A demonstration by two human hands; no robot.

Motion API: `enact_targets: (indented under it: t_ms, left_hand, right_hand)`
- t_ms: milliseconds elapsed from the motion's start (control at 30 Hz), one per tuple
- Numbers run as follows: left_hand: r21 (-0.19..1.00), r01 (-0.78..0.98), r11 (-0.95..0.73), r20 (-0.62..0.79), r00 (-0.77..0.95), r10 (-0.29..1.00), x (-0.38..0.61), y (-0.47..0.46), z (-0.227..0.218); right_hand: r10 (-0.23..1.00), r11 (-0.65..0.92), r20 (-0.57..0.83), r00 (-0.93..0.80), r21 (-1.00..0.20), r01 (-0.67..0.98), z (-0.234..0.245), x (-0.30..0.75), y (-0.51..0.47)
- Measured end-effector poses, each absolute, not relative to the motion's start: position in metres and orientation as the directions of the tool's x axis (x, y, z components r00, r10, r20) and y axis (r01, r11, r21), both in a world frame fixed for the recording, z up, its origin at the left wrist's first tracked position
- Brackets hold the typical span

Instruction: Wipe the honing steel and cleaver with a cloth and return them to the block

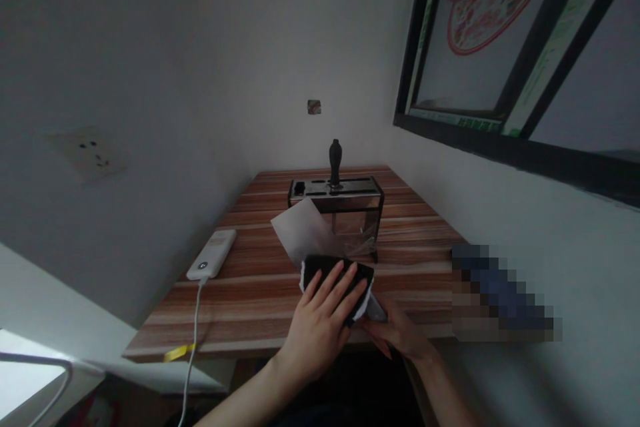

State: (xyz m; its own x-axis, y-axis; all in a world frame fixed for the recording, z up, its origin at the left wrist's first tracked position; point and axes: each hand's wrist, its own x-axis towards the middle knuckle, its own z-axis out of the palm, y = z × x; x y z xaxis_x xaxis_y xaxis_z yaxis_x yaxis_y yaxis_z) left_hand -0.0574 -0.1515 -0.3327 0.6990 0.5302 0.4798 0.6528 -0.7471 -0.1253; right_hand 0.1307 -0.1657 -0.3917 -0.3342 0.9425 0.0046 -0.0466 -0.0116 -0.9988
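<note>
My left hand (323, 320) lies over a folded black cloth (316, 264) with white edges, its fingers stretched across the top and the thumb low at the side. Under the cloth passes what looks like a cleaver (303, 230), its broad, pale grey blade sticking out at the far left. At the near right my right hand (397, 330) grips the cleaver's other end, and the handle is hidden in the fingers. Just beyond stands a knife stand (350, 187) with a slotted metal top and clear sides. A black-handled tool (335, 161) stands upright in it.
On the left of the wood-grain table (415, 267) lies a white power bank (213, 255), its white cable (193, 353) hanging over the front edge near a yellow strip (179, 352). Walls close in both sides. A blurred-out patch (500, 297) covers the right edge.
</note>
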Motion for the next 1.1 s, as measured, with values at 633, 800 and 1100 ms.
enact_targets:
  t_ms: [633, 800, 1100]
  left_hand:
    - [-0.063, 0.788, -0.612, 0.585, 0.526, 0.617, -0.062, -0.107, -0.303]
    - [-0.034, 0.813, -0.581, 0.635, 0.467, 0.615, -0.071, -0.086, -0.288]
    - [0.049, 0.840, -0.540, 0.690, 0.362, 0.626, -0.071, -0.066, -0.273]
  right_hand:
    - [0.948, -0.037, -0.028, -0.316, -0.999, -0.021, -0.387, 0.130, -0.164]
    - [0.941, -0.035, -0.028, -0.337, -0.999, -0.014, -0.383, 0.130, -0.164]
    - [0.938, -0.028, -0.021, -0.346, -0.999, -0.017, -0.384, 0.130, -0.164]
